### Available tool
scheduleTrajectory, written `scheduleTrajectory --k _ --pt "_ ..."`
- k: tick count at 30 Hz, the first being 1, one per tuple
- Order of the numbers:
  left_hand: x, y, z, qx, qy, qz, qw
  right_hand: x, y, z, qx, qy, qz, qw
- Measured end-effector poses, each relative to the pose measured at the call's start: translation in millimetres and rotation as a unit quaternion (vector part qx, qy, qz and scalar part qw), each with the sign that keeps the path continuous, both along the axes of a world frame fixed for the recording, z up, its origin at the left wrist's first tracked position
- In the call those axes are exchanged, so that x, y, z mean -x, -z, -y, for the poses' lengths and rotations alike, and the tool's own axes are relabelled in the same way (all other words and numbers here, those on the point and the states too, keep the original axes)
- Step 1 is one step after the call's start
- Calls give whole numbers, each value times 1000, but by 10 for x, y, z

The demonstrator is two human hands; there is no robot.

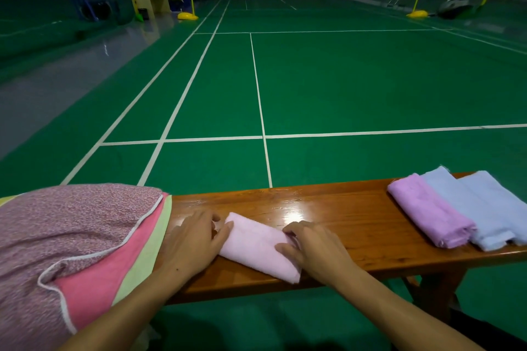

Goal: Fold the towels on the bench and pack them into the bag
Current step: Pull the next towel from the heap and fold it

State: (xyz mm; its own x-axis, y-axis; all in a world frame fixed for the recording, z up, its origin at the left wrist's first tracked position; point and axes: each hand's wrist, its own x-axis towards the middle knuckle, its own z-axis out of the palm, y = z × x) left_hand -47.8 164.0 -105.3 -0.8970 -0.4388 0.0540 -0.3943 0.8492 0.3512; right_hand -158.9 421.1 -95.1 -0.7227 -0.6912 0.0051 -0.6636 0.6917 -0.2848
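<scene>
left hand [191, 239]: fingers straight, flat | right hand [316, 248]: fingers curled, pinching

A glossy brown wooden desk [328, 208] runs across the lower view. At its left end lies a speckled pink bag [71, 236], seemingly fabric. Near the middle lies a folded pale pink towel [256, 245]. Toward the right end, a folded purple towel [427, 211] lies touching two folded light blue towels [484, 208].
</scene>
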Motion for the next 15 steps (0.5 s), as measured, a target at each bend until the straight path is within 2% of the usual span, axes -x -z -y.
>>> scheduleTrajectory --k 3,8,10,15 --pt "53 3 48 -102 -14 11 995 -77 -31 32 18 6 34 999" --pt "166 49 153 -213 -16 55 975 -75 64 102 45 -7 91 995" --pt "182 -4 175 -250 11 63 966 -60 83 93 63 -12 126 990" --pt "153 -192 24 -315 110 -48 941 -85 16 109 153 -29 261 953"
